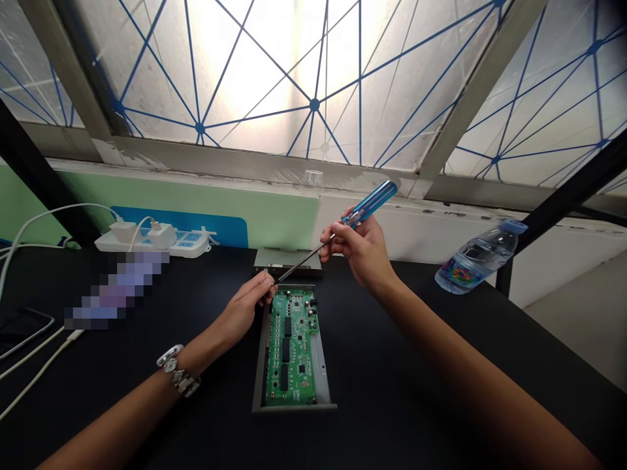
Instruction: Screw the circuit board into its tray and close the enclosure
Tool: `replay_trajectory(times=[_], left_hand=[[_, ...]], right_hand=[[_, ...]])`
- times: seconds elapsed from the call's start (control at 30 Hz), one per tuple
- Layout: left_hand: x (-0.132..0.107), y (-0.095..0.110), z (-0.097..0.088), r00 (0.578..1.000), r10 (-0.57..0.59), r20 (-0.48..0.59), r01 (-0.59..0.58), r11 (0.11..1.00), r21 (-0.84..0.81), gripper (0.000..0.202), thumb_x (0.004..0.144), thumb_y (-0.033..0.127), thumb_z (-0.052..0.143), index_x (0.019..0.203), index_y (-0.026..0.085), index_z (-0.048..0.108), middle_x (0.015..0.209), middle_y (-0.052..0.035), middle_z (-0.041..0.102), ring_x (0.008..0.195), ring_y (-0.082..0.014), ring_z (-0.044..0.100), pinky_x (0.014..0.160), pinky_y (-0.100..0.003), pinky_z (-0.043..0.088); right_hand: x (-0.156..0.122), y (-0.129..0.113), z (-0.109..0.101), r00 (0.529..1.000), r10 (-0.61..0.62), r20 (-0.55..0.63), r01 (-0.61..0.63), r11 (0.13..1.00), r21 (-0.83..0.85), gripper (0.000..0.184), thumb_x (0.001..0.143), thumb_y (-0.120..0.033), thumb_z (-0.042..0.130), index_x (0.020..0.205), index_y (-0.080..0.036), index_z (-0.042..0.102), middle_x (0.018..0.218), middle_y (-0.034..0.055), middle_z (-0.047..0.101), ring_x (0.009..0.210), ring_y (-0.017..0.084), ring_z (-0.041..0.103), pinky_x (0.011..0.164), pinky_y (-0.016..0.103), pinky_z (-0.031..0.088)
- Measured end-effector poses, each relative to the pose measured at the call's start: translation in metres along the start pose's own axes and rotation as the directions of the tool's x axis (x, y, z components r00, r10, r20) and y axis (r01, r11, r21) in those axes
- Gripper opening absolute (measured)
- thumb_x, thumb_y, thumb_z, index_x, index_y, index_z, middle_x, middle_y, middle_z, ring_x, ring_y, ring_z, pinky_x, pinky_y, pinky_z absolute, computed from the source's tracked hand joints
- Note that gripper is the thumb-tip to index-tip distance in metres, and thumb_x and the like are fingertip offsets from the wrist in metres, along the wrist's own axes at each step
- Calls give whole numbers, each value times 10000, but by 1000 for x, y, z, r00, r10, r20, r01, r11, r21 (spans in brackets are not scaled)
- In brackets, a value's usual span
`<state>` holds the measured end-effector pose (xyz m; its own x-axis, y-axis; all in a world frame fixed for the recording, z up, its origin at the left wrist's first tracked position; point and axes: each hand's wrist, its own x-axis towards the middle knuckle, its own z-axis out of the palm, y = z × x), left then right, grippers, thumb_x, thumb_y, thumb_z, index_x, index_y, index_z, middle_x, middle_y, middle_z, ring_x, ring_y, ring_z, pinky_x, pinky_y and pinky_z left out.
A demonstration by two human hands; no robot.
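My right hand (360, 245) is closed around a screwdriver (375, 201) with a clear blue handle, held slantwise. Its long metal shaft points down and left, and the tip ends at the fingertips of my left hand (255, 290). The left fingers are pinched together by the tip; whether they grip the tip or a small part there is hidden. Just below them lies a green circuit board (296, 346) with black chips, seated in a grey metal tray (322, 375). Behind the board, a flat grey metal piece (279, 260) rests near the wall.
At the back left sits a white power strip (189, 243) with plugged-in chargers and cables. A blurred-out object (117, 294) lies in front of it. A tilted plastic water bottle (477, 258) leans at the right, near a black post (543, 215). A clear cup (313, 177) stands on the windowsill.
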<state>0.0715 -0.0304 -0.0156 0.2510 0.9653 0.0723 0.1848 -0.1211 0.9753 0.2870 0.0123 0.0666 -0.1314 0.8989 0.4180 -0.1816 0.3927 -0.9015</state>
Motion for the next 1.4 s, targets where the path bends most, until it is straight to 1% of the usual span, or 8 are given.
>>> replay_trajectory(times=[0.2, 0.33, 0.57, 0.77, 0.87, 0.97, 1.17, 1.4], left_hand=[[-1, 1, 1, 1000, 26, -10, -26, 1000, -7, 326, 975, 482, 379, 778, 229, 436, 796, -14, 490, 721, -174, 445, 706, -294, 444], [-1, 0, 0, 999, 50, -20, -50, 998, -26, 325, 989, 472, 400, 807, 218, 489, 813, -10, 516, 727, -161, 472, 706, -290, 447], [-4, 1, -2, 983, 177, -57, -161, 963, 214, 273, 918, 470, 631, 997, 210, 598, 869, -27, 628, 783, -179, 580, 726, -309, 487], [-4, 3, -5, 947, 296, -125, -240, 910, 337, 204, 914, 403, 654, 965, 206, 665, 853, -28, 693, 779, -182, 634, 716, -315, 508], [-4, 5, -8, 932, 347, -108, -281, 876, 392, 177, 912, 374, 663, 912, 201, 698, 829, -23, 705, 753, -176, 633, 700, -306, 498], [-4, 5, -10, 928, 362, -87, -294, 856, 424, 175, 920, 366, 664, 880, 206, 723, 808, -17, 712, 735, -171, 629, 694, -299, 495], [-2, 2, -11, 920, 383, -80, -305, 830, 466, 154, 917, 351, 681, 905, 211, 741, 809, -15, 729, 719, -171, 646, 678, -291, 511], [-3, -1, -12, 904, 427, -19, -361, 785, 504, 115, 931, 299, 668, 951, 210, 737, 843, -16, 722, 756, -164, 669, 669, -271, 512]], right_hand=[[1, 1, 0, 1000, -12, 10, 12, 1000, -8, 393, 827, -341, 704, 978, -265, 349, 719, -69, 671, 535, 144, 666, 542, 325, 578], [1, 0, -2, 1000, -12, 4, 12, 1000, -5, 387, 823, -333, 707, 973, -263, 357, 718, -66, 676, 531, 144, 664, 534, 321, 571], [1, -2, -3, 1000, -18, -3, 18, 1000, -25, 388, 827, -343, 706, 967, -265, 353, 711, -73, 669, 524, 137, 660, 530, 313, 570], [2, -1, -3, 1000, -17, -1, 17, 1000, -24, 383, 822, -344, 705, 960, -266, 356, 704, -74, 666, 519, 139, 656, 514, 311, 563], [2, -1, -3, 1000, -14, -14, 14, 1000, -15, 374, 819, -323, 704, 956, -265, 360, 692, -72, 669, 507, 141, 648, 505, 311, 559], [2, -2, -3, 1000, -17, -15, 17, 1000, -7, 370, 819, -310, 703, 954, -265, 362, 688, -69, 670, 502, 141, 644, 502, 312, 557], [0, -3, -1, 1000, -21, -2, 21, 999, -36, 384, 811, -327, 698, 957, -266, 348, 672, -74, 660, 479, 130, 629, 486, 300, 546], [-2, -5, 2, 999, -41, 14, 42, 996, -80, 373, 823, -332, 687, 971, -259, 352, 680, -65, 667, 484, 128, 634, 499, 303, 557]])
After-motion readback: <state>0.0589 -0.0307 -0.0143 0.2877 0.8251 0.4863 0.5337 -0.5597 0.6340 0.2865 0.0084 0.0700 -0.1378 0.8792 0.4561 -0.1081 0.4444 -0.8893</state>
